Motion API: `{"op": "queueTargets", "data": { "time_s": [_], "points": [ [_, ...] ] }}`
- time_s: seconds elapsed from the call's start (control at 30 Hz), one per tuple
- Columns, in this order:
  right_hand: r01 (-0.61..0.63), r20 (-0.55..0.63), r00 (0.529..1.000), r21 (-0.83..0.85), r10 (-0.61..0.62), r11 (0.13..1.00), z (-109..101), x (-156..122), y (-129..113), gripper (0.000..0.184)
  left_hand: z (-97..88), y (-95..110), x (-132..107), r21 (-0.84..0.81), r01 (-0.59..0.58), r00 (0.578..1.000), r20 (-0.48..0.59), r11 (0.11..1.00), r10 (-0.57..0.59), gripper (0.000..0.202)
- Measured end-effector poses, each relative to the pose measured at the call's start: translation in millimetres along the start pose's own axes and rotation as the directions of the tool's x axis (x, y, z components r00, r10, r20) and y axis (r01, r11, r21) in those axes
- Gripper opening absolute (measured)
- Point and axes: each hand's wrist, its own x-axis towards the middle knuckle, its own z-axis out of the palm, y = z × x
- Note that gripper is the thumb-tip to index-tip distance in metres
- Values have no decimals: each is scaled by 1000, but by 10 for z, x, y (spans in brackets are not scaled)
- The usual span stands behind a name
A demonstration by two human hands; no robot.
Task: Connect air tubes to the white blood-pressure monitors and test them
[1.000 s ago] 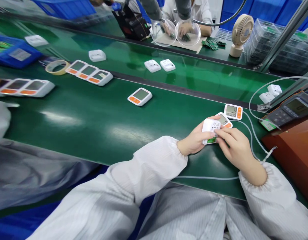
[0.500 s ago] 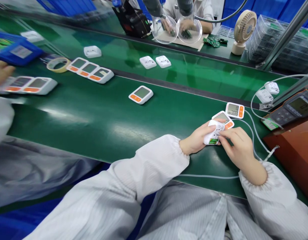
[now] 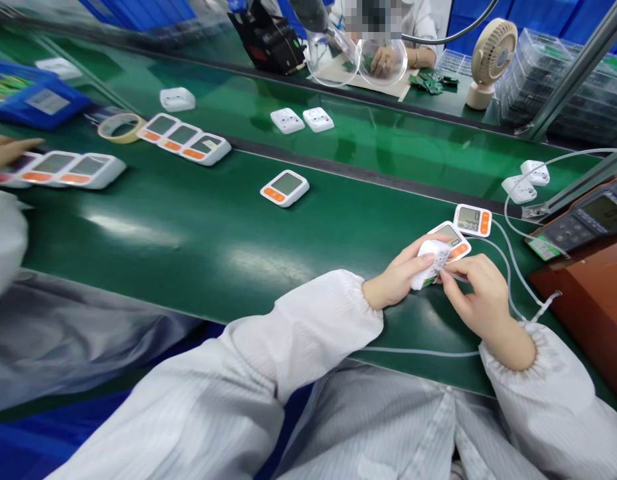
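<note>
My left hand (image 3: 398,275) grips a white blood pressure monitor (image 3: 430,264), tilted with its labelled back towards me; a strip of green batteries shows at its lower edge. At that monitor's right side, the thumb and fingers of my right hand (image 3: 475,290) are pinched on a thin pale air tube, mostly hidden by the fingers. Just behind my left hand lies a second monitor (image 3: 452,241), screen up and partly covered. Beyond it a third monitor (image 3: 472,220) shows digits on its lit screen, with a tube running from its side.
A single monitor (image 3: 285,188) lies mid-bench; a row of monitors (image 3: 185,139) and a tape roll (image 3: 121,128) are further left. A co-worker's hand (image 3: 8,151) touches more monitors. At right are a pressure meter (image 3: 583,217) and an orange-brown box (image 3: 583,307). White units lie on the green belt (image 3: 388,153).
The held monitor has tilted, so less of its battery bay shows. White units on the belt have shifted slightly left. The co-worker's hand at left has moved over the monitors.
</note>
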Motion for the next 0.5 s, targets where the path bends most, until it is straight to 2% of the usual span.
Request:
{"op": "queueTargets", "data": {
  "time_s": [0.17,0.5],
  "points": [
    [4,0,1000,23,-4,1000,-8,2,6,8,2,7,-8,49,-16,1000,3,999,16,53],
    [-12,-10,1000,32,12,999,-3,-5,-8,9,20,38,-21,41,-44,999,16,998,44,51]
  ]
}}
